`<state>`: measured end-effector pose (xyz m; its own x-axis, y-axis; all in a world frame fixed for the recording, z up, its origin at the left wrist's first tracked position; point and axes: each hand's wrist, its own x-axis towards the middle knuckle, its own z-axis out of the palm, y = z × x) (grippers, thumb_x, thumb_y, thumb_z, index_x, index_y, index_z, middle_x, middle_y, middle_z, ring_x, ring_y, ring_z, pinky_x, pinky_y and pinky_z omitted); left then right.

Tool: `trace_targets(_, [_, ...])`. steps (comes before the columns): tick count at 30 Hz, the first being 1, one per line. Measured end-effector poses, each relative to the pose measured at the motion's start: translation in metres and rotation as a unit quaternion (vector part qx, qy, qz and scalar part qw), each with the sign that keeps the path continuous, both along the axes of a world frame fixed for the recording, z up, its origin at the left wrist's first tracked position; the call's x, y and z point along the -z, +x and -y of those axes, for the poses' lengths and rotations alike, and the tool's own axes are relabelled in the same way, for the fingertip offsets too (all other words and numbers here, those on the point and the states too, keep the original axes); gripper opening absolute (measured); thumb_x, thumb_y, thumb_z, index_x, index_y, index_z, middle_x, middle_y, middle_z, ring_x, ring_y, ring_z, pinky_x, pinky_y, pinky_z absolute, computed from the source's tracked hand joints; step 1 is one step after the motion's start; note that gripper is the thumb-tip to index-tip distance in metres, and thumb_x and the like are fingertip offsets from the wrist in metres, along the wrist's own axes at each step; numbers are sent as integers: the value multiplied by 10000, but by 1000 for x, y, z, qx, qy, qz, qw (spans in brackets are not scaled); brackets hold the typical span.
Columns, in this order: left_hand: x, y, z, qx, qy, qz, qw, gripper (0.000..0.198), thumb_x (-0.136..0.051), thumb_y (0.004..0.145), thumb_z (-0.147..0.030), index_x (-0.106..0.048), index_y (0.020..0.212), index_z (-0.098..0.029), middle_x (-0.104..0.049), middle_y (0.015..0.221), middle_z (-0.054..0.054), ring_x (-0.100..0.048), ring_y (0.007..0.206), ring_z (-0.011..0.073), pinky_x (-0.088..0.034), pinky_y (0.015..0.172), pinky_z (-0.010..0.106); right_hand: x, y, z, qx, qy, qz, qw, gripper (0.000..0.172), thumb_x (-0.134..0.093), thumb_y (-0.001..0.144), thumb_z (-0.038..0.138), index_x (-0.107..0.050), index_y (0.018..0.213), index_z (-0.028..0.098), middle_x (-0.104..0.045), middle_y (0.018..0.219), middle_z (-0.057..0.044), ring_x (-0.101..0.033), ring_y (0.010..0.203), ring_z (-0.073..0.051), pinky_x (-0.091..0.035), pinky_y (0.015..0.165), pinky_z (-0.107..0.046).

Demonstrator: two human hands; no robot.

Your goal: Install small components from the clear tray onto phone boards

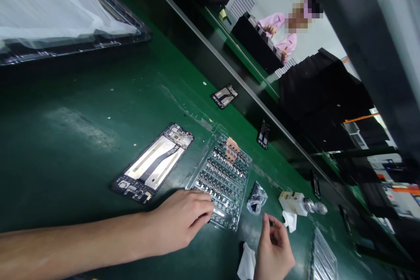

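My left hand [183, 218] rests over the lower left corner of a transparent plastic tray [234, 221], its fingers curled together; what they hold, if anything, is hidden. The tray carries rows of many small electronic parts [216, 179]. To the right of the tray my right hand [275, 247] is raised, thumb and forefinger closed in a pinch; anything between them is too small to make out. An opened phone body [155, 162] lies face down left of the tray, its circuit boards and a dark flex cable showing.
A small plastic bag [257, 197], a white bottle [292, 202] with a metal top and a white cloth [247, 262] lie around my right hand. More phone bodies [225, 96] lie along the bench's far side. A wrapped tray [65, 4] sits upper left. Across the bench sits a person [278, 22] in pink.
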<state>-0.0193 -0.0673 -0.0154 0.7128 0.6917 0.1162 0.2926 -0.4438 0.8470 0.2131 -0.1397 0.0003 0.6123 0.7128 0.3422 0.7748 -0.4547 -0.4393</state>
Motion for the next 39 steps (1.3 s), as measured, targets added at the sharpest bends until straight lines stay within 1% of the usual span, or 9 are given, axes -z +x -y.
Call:
trace_targets(8, [0, -1, 2, 8, -1, -2, 1000, 224, -412, 842, -111, -491, 646, -186, -541, 649, -1, -509, 613, 155, -310, 565, 244, 32, 31, -2, -58, -125, 227, 964, 342, -438, 874, 392, -692, 971, 185, -657, 626, -67, -585, 548, -203, -313, 488, -262])
trace_targets(14, [-4, -2, -2, -5, -66, 12, 998, 224, -444, 826, -127, -490, 613, -179, -515, 600, -20, -473, 582, 133, -297, 550, 218, 36, 36, -8, -86, -129, 223, 962, 366, -435, 869, 400, -725, 909, 180, -670, 626, -107, -586, 555, -210, -309, 490, -264])
trace_targets(21, [-9, -1, -3, -10, -201, 63, 977, 230, -469, 810, -155, -535, 590, -161, -506, 550, -36, -463, 541, 110, -297, 519, 198, 32, 31, -11, -65, -115, 180, 975, 315, -476, 824, 415, -694, 850, 189, -609, 563, -44, -516, 466, -161, -279, 451, -241])
trace_targets(23, [-9, -1, -3, -5, -249, 87, 965, 236, -464, 814, -169, -544, 592, -156, -513, 536, -36, -469, 532, 108, -312, 516, 192, 28, 23, -10, -63, -99, 131, 984, 299, -490, 820, 429, -660, 849, 185, -564, 531, -9, -498, 455, -143, -307, 455, -229])
trace_targets(26, [-9, 0, -4, -3, -301, 120, 946, 235, -458, 814, -183, -548, 598, -153, -519, 526, -38, -476, 528, 108, -332, 517, 187, 20, 0, -9, -96, -44, -97, 990, 267, -570, 785, 443, -606, 822, 182, -503, 522, 36, -472, 480, -120, -361, 491, -213])
trace_targets(28, [-9, 0, -5, -5, -320, 134, 938, 223, -461, 808, -183, -550, 605, -155, -521, 520, -41, -479, 530, 110, -335, 519, 186, 17, -21, -8, -135, -7, -270, 953, 243, -634, 749, 416, -592, 777, 178, -493, 520, 47, -455, 481, -106, -362, 487, -204])
trace_targets(31, [-10, 0, -5, -10, -333, 144, 932, 208, -461, 801, -175, -549, 614, -154, -513, 515, -46, -476, 527, 110, -334, 520, 188, 15, -50, -8, -184, 13, -422, 888, 196, -687, 715, 344, -600, 702, 169, -519, 505, 43, -468, 459, -91, -350, 458, -186])
trace_targets(35, [-10, -1, -6, -7, -334, 152, 930, 201, -454, 787, -150, -546, 608, -147, -486, 512, -52, -446, 514, 102, -316, 507, 188, 19, -71, -8, -202, 23, -504, 839, 136, -739, 662, 254, -632, 652, 170, -596, 510, 18, -525, 460, -96, -366, 429, -169])
trace_targets(39, [-10, -1, -6, -11, -330, 151, 932, 196, -459, 786, -154, -554, 615, -145, -468, 503, -56, -428, 507, 101, -304, 499, 190, 23, -73, -8, -208, 44, -491, 845, 89, -745, 646, 194, -657, 643, 181, -634, 549, 13, -530, 465, -91, -396, 429, -167])
